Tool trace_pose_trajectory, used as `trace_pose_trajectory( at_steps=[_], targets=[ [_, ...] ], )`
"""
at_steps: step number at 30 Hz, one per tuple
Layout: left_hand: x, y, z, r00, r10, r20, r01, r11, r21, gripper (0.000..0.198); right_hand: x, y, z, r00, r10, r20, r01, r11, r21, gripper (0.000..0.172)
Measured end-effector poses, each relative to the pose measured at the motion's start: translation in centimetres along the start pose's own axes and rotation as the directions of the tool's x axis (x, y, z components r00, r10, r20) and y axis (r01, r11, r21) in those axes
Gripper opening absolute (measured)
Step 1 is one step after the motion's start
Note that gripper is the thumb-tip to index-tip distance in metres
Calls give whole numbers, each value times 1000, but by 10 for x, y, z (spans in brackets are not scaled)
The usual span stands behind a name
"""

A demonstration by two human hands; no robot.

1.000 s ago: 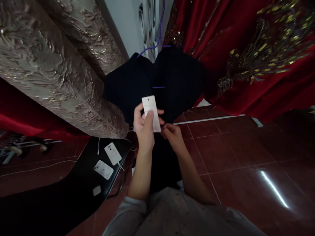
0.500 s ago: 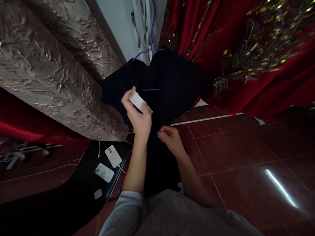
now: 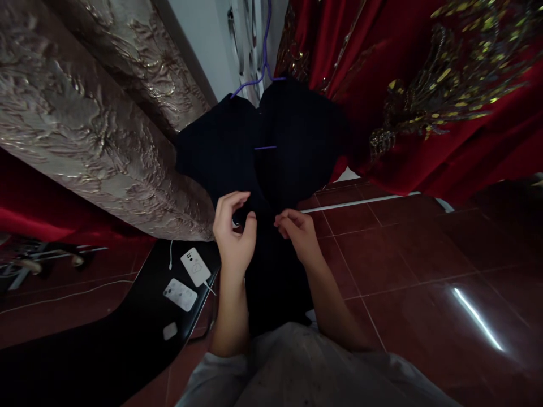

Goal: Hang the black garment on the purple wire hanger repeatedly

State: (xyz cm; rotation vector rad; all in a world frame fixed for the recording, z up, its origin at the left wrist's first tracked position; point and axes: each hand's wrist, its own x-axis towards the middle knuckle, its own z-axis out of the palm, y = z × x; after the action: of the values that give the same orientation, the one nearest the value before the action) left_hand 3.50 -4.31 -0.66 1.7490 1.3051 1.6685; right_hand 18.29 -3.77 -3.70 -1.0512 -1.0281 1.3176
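A dark navy short-sleeved garment (image 3: 229, 135) hangs in front of me on a purple hanger (image 3: 266, 56), its front parted so the hanger's lower bar shows. My left hand (image 3: 235, 229) is in front of the garment's lower left side, thumb and curved fingers apart, with nothing seen between them. Beside it, my right hand (image 3: 298, 232) is closed in a pinch against the dark cloth, close to the front opening. Whatever its fingertips hold is too dark and small to make out.
At left, a black tabletop (image 3: 127, 328) bears a white phone with a cable (image 3: 195, 267), a patterned phone (image 3: 180, 294) and a small white case (image 3: 169, 331). Beige textured fabric (image 3: 127, 141) hangs left, red sequinned cloth (image 3: 403, 152) right. A white rack bar (image 3: 365, 202) runs low over red floor tiles.
The white rectangular label or card in my left hand is gone from sight. That hand has opened and come lower. My right hand stays pinched, shifted slightly.
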Motion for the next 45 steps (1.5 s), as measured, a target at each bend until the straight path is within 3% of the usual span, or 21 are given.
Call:
trace_pose_trajectory(
  at_steps=[1,3,6,9,13,16,18,22,25,27,30,32,34,37,39,41,42,43,45],
  targets=[
    [-4,-11,4,999,-29,-24,29,999,-19,41,1,-2,1,1000,3,3,-3,1000,5,24],
    [-12,-29,14,993,-86,77,89,995,-45,38,2,-4,3,999,-2,35,2,1000,5,25],
    [-16,-40,30,962,-127,241,147,987,-69,4,6,-6,6,996,-30,79,30,1000,-4,26],
    [-15,-40,43,974,-138,181,158,982,-100,12,24,-16,9,995,-92,38,93,996,-10,24],
    [-12,-55,57,990,-82,114,74,995,69,10,77,-63,17,976,-196,-92,203,977,66,24],
    [-8,-73,63,984,-85,159,59,985,159,11,112,-111,27,948,-290,-128,305,945,115,31],
    [-2,-77,63,976,-73,205,30,978,205,11,121,-131,33,934,-345,-96,354,931,93,34],
    [25,-57,51,951,9,310,-53,990,132,3,112,-133,35,912,-408,-37,408,913,-20,30],
    [64,-25,36,987,131,90,-126,990,-60,29,101,-125,29,913,-408,-10,405,908,-102,31],
    [95,-6,28,981,195,-13,-196,976,-95,41,97,-125,27,912,-409,32,409,905,-119,31],
    [132,10,24,946,301,124,-303,953,-7,40,97,-128,26,874,-481,69,485,871,-77,29],
    [141,15,29,910,363,202,-382,922,64,41,101,-123,23,841,-540,45,542,837,-82,29],
    [139,17,33,892,404,202,-432,893,121,42,106,-109,17,835,-550,22,545,819,-182,29],
    [138,18,25,876,480,57,-481,855,193,40,112,-77,5,872,-490,24,460,799,-389,32],
    [152,9,6,826,552,-117,-516,823,238,40,110,-60,0,903,-426,49,397,789,-468,32],
    [176,-16,-19,769,568,-293,-506,821,263,38,103,-53,1,924,-374,82,366,799,-478,31],
    [188,-33,-29,769,510,-385,-448,860,245,33,99,-53,5,926,-364,104,369,804,-466,30],
    [197,-54,-37,798,395,-455,-346,919,189,25,96,-55,10,922,-366,127,382,805,-454,29],
    [204,-96,-40,848,5,-531,-38,998,-50,28,90,-57,23,909,-377,179,416,790,-449,28]
  ],
)
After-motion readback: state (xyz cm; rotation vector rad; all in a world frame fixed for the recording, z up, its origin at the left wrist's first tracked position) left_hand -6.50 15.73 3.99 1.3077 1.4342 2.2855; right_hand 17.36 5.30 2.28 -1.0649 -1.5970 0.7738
